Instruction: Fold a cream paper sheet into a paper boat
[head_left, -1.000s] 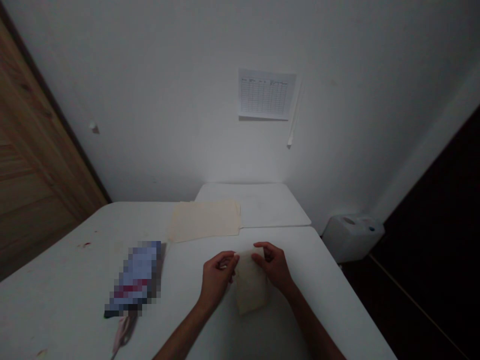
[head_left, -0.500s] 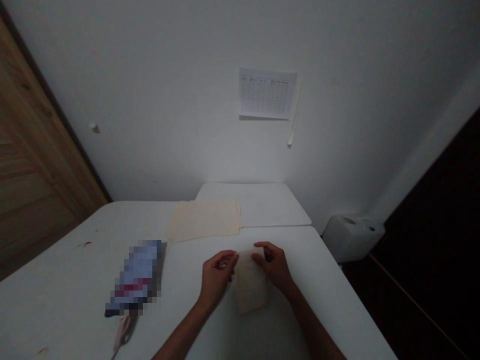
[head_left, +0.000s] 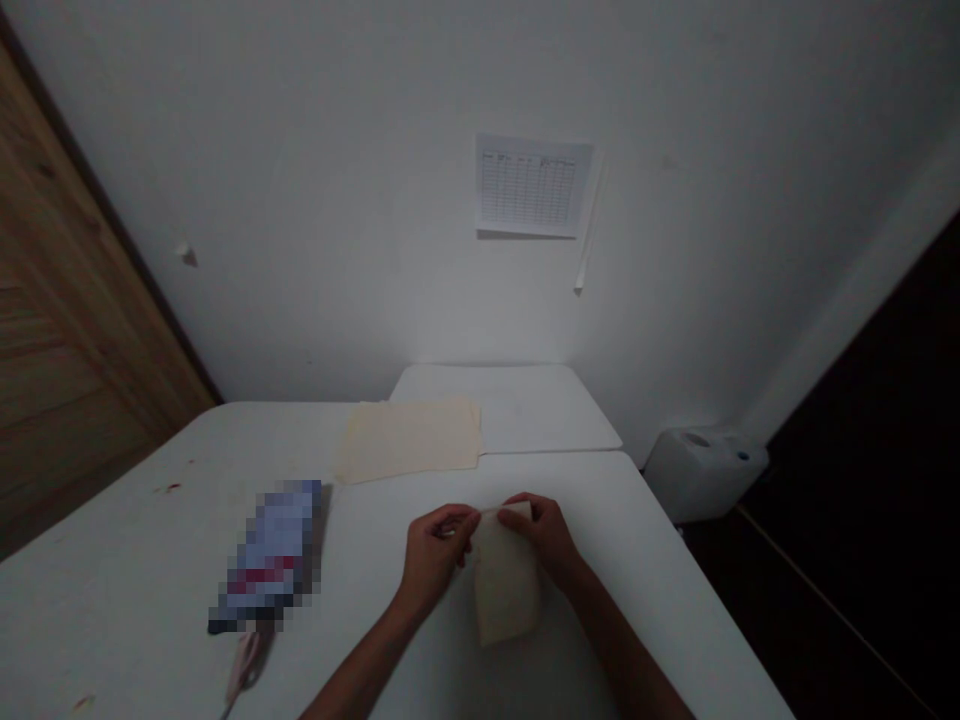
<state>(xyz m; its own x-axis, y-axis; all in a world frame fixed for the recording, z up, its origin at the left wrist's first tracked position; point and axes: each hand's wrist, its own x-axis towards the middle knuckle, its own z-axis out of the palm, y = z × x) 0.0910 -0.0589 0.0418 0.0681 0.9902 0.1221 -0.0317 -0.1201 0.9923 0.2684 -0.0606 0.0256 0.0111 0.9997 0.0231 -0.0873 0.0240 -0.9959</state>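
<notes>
Beige sheet [head_left: 508, 592], one: over the table [head_left: 645, 560], nearer its right edge than its left. Your left hand [head_left: 435, 555]: curled, fingertips pinching one top corner. Your right hand [head_left: 546, 530]: thumb and fingers pinching the top. Step, apparently: working that top edge; next move calls for light, even fingertip pressure.

Dim rm, grey-wht wall [head_left: 337, 200], wood panel [head_left: 67, 270] L, wht tbl [head_left: 150, 540], dark flr [head_left: 780, 620] R.

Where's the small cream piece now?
In the head view, the small cream piece is below centre, its top edge between the left hand and right hand.
</notes>
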